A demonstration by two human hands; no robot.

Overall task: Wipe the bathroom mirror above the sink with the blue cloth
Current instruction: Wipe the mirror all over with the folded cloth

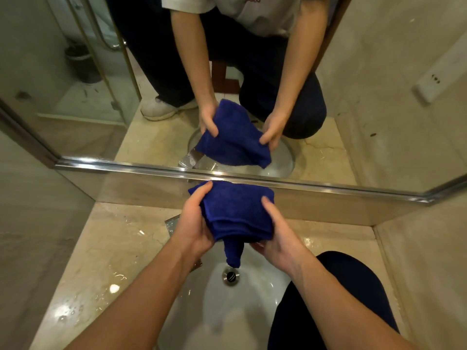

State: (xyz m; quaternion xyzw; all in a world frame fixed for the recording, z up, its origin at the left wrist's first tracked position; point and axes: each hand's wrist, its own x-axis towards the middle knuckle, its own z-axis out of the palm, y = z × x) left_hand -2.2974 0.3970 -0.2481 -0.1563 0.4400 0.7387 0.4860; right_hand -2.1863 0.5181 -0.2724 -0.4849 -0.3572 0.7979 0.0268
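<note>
A folded dark blue cloth (237, 210) hangs in the air above the white sink (252, 306), just below the mirror's metal frame. My left hand (193, 224) grips its left side, thumb on top. My right hand (278, 233) grips its right side from below, thumb laid over the folds. One corner of the cloth dangles toward the drain (230, 276). The mirror (366, 102) fills the upper half of the view and reflects both hands, the cloth and my body.
A wet beige marble counter (101, 261) surrounds the sink, with marble walls on both sides. My dark trouser knee (348, 286) rests on the counter at the right. A chrome tap (173, 224) is partly hidden behind my left hand. The mirror reflects a glass shower door.
</note>
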